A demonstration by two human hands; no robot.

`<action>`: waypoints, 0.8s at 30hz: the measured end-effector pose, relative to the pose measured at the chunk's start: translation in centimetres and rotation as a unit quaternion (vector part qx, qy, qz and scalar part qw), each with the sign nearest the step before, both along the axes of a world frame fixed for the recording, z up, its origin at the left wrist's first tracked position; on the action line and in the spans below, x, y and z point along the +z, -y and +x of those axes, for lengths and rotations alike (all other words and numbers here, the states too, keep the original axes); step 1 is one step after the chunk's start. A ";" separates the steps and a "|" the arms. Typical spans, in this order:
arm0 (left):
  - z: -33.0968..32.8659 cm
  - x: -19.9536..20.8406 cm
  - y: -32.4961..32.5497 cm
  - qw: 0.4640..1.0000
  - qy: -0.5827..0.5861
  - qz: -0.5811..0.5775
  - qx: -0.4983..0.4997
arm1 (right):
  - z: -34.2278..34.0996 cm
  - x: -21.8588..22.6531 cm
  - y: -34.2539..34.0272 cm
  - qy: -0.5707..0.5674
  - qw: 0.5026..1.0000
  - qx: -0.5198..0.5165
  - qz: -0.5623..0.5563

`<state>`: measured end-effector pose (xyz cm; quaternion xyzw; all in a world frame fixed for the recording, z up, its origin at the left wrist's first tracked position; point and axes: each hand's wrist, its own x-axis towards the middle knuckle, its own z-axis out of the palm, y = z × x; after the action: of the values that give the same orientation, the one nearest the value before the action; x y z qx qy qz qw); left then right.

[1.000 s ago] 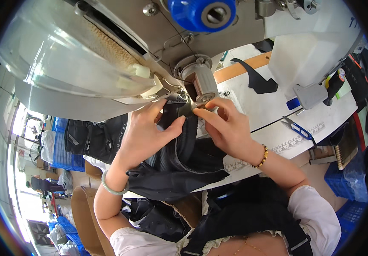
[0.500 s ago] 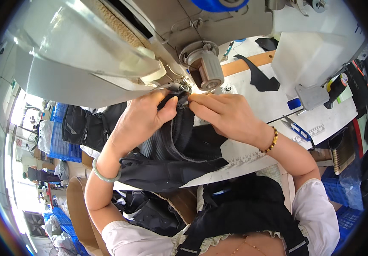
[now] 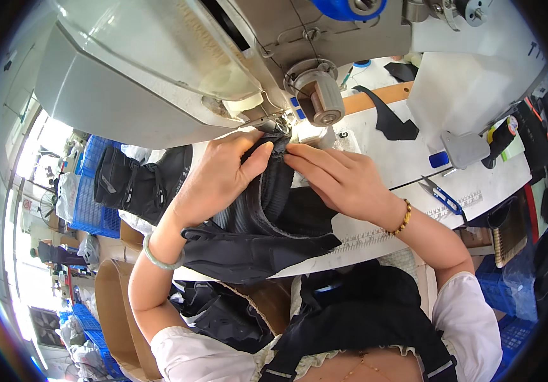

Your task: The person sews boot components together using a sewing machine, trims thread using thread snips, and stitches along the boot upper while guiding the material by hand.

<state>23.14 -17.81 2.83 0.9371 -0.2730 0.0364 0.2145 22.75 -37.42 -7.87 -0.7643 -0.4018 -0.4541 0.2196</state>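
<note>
Both hands are at the needle area of a white sewing machine [image 3: 127, 95], close under its head. My left hand [image 3: 220, 175] pinches the edge of a black sewn fabric piece [image 3: 248, 254], thumb against fingers. From the other side, my right hand [image 3: 344, 181] has its fingertips pressed together on the same edge, beside the needle area. The piece has a ribbed lining and a curved seam, and drapes over the table's near edge. Fingers and machine head partly hide the spot being stitched.
Blue thread snips [image 3: 442, 196] lie right of my right wrist, by a ruler scale on the table [image 3: 375, 210]. A black cut piece [image 3: 391, 121] lies farther back. Black sewn items [image 3: 137, 181] are left, near blue crates [image 3: 86, 216]. A cardboard box [image 3: 118, 318] stands below.
The view has shifted slightly, so the machine sits a little right and lower. Both hands keep their grip on the black fabric edge; more of the edge shows between them.
</note>
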 end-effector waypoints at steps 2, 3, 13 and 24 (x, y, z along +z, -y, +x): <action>0.0 0.2 0.1 1.000 -0.014 -0.002 0.009 | 0.6 0.5 -0.6 -0.017 1.000 0.002 -0.008; 0.0 0.2 0.2 1.000 -0.005 -0.008 0.000 | 0.7 0.8 -0.8 -0.006 1.000 0.001 -0.006; 0.1 0.7 0.4 0.998 0.021 0.051 0.000 | 0.6 2.0 -0.9 -0.015 1.000 0.010 -0.016; -0.3 0.0 0.8 0.997 0.065 0.004 0.046 | 1.4 3.5 -0.5 -0.004 0.990 0.064 -0.122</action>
<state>22.84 -18.65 2.87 0.9453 -0.2429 0.1056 0.1905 24.19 -36.89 -4.39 -0.7600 -0.5013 -0.3834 0.1554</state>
